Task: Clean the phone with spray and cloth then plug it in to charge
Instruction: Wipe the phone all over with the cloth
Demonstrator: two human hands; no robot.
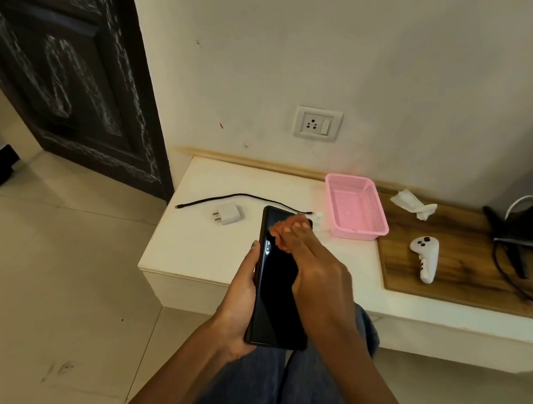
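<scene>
My left hand (241, 299) grips a black phone (274, 307) along its left edge, screen up, above my lap. My right hand (313, 271) reaches across the screen and holds a small orange cloth (277, 235) bunched under its fingertips against the phone's upper part. On the white table behind lie a white charger adapter (228, 214) and a loose black cable (245, 196). A small clear spray bottle (318, 221) stands by the pink basket, partly hidden by my fingers. A wall socket (317, 123) with a switch sits above the table.
An empty pink basket (356, 208) stands on the white table (193, 243). To the right, a wooden board (463, 259) carries a crumpled white tissue (412, 203) and a white controller (424, 258). A dark stand with cables (519, 266) is at the far right. A dark door (60, 69) stands on the left.
</scene>
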